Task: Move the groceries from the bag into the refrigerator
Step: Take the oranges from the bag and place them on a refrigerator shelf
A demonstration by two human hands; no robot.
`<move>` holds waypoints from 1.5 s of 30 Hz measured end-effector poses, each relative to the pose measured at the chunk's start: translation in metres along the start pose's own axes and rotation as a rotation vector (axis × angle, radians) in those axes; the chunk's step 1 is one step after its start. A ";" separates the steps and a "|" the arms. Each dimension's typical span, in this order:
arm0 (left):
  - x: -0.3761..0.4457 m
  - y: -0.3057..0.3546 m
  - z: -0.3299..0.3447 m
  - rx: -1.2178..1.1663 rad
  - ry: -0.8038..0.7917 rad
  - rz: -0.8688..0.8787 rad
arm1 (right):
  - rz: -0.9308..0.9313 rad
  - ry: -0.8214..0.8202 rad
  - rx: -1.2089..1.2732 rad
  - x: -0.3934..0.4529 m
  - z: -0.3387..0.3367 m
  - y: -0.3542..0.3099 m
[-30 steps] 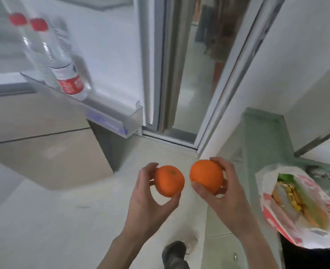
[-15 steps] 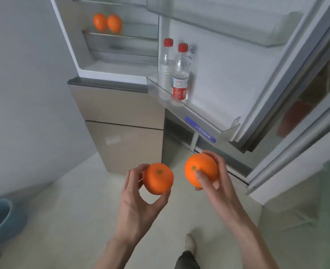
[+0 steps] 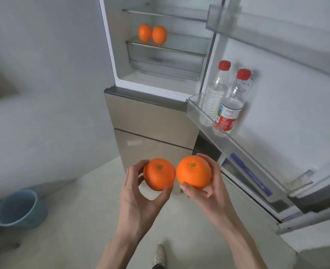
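Note:
My left hand [image 3: 141,199] grips an orange [image 3: 159,174], stem end facing me. My right hand [image 3: 210,189] grips a second orange [image 3: 193,171] right beside it; the two fruits almost touch. Both are held low in front of the open refrigerator [image 3: 156,80]. On a glass shelf [image 3: 181,45] inside it, two more oranges [image 3: 152,34] sit side by side at the left. The grocery bag is out of view.
The refrigerator door [image 3: 276,94] stands open on the right; its lower rack [image 3: 228,138] holds two red-capped bottles [image 3: 224,98]. A clear drawer [image 3: 166,61] sits under the shelf. A blue bucket [image 3: 18,208] stands on the floor at the left. My shoe [image 3: 158,257] shows below.
The view has swung left from the bag and counter to the refrigerator's open compartment. Both hands still hold their oranges and have come closer to the refrigerator.

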State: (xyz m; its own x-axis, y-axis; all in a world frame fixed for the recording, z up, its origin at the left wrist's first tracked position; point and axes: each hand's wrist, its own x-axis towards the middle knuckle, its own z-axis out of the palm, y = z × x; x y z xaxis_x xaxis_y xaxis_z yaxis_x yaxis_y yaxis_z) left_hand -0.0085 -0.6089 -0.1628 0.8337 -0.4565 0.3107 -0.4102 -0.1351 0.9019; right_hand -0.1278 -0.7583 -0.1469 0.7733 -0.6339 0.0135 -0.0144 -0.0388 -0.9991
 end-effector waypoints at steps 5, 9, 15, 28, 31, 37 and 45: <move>0.068 -0.013 0.010 0.030 0.071 0.012 | -0.035 0.049 0.024 0.071 0.009 0.000; 0.131 -0.017 0.017 0.038 0.120 0.037 | -0.061 0.046 0.075 0.130 0.016 -0.006; 0.193 -0.020 0.025 0.008 0.187 0.030 | -0.145 0.035 -0.006 0.196 0.030 -0.016; 0.310 -0.033 0.032 -0.011 0.188 0.106 | -0.179 0.185 -0.052 0.307 0.059 -0.031; 0.347 -0.042 0.043 -0.041 0.161 0.126 | -0.171 0.241 -0.044 0.335 0.067 -0.034; 0.439 -0.057 0.061 -0.132 0.064 0.176 | -0.154 0.422 -0.034 0.398 0.085 -0.049; 0.552 -0.065 0.086 -0.184 -0.098 0.262 | -0.182 0.757 -0.238 0.480 0.091 -0.078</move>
State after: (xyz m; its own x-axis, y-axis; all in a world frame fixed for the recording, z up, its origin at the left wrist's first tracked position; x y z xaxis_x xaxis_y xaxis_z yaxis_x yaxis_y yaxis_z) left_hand 0.4466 -0.9283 -0.0753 0.6659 -0.5381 0.5167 -0.5244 0.1550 0.8372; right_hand 0.3023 -0.9889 -0.0665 0.1396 -0.9489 0.2830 -0.1298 -0.3008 -0.9448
